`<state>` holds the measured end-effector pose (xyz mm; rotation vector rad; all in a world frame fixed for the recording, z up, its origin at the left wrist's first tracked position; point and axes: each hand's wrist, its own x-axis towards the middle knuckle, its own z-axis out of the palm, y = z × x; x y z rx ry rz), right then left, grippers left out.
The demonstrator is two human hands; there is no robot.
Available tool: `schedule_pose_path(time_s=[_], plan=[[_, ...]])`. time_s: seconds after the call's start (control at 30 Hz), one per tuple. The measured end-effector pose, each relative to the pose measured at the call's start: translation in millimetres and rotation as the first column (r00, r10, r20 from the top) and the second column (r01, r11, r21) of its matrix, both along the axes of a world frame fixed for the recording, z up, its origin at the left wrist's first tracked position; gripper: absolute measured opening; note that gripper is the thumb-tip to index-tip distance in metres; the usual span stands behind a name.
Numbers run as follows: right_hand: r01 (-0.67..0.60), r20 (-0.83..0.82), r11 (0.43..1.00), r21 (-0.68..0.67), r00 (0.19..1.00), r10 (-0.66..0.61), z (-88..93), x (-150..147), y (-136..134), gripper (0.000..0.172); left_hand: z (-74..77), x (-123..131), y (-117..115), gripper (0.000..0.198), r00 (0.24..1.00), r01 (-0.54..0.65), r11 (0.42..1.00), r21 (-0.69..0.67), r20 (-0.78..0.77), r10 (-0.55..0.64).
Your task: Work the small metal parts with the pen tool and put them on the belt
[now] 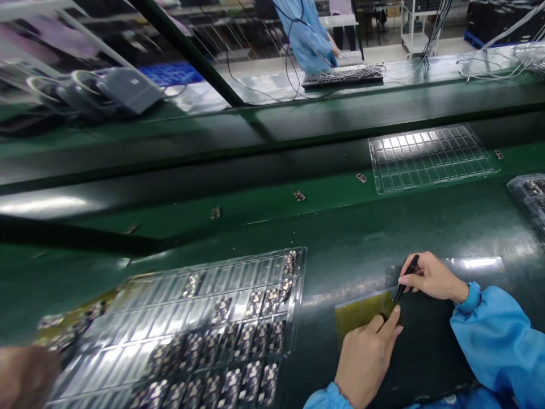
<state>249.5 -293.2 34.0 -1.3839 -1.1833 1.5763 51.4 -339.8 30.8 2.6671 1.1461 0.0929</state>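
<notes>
My right hand (432, 276) grips a slim black tool (409, 271), which looks like tweezers, tip down at the upper right edge of a translucent yellow film sheet (361, 312). Pressed on that sheet is my left hand (366, 355), index finger stretched out close to the tool's tip. The sheet lies on the dark green work surface; part of it is under my left hand. Left of it lies a clear plastic tray (298, 295) with small dark-and-silver electronic parts (251, 380) in many pockets. A clear strip (477, 264) lies behind my right wrist.
Small loose parts (299, 196) lie along the green belt, near an empty-pocketed clear tray (434, 156). Another filled tray (530, 196) stands at the right edge. A blurred hand (25, 375), seemingly another person's, is at lower left. A dark post (191, 54) crosses the upper left.
</notes>
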Motion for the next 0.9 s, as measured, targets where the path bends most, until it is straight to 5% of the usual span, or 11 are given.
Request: schedule_pose_path(time_s=[0.9], plan=[[0.071, -0.071, 0.995, -0.074, 0.995, -0.076, 2.2, -0.3, -5.8, 0.028, 5.0, 2.1, 2.2, 0.033, 0.998, -0.06, 0.993, -0.101, 0.003, 0.061]])
